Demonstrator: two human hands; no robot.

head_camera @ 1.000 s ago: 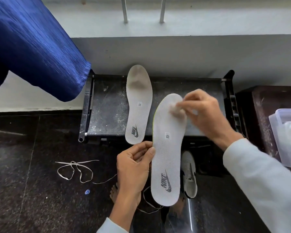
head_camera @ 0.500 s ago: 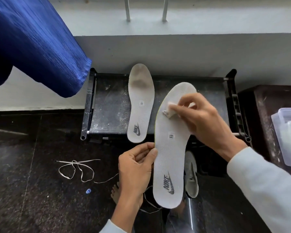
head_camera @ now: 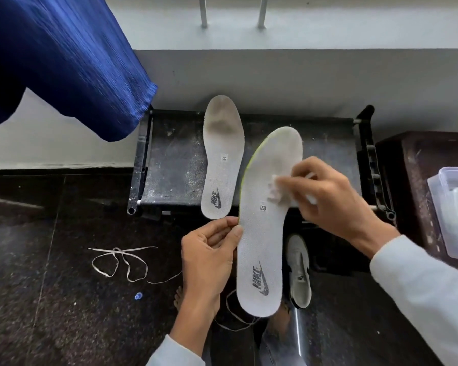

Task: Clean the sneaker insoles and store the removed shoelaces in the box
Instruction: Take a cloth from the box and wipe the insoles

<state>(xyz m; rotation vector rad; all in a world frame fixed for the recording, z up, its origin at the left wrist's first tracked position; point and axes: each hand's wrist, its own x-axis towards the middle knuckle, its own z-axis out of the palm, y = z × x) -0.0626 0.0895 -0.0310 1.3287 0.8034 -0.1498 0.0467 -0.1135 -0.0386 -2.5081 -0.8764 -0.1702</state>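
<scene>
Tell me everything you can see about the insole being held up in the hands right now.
The held insole is a long, off-white, fabric-faced piece with a yellow-green edge, a dark printed logo near the heel and a small square mark mid-length. It is held above the floor, toe end pointing away, heel towards the person. The left hand pinches its left edge; the right hand presses a small white wipe onto its forefoot area.

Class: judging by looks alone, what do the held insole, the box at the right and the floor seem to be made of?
Held insole: probably foam topped with matte woven fabric; fine weave shows, yellow-green edge. Box: translucent plastic; contents show through dimly. Floor: polished dark speckled stone, likely granite; it reflects light.
</scene>
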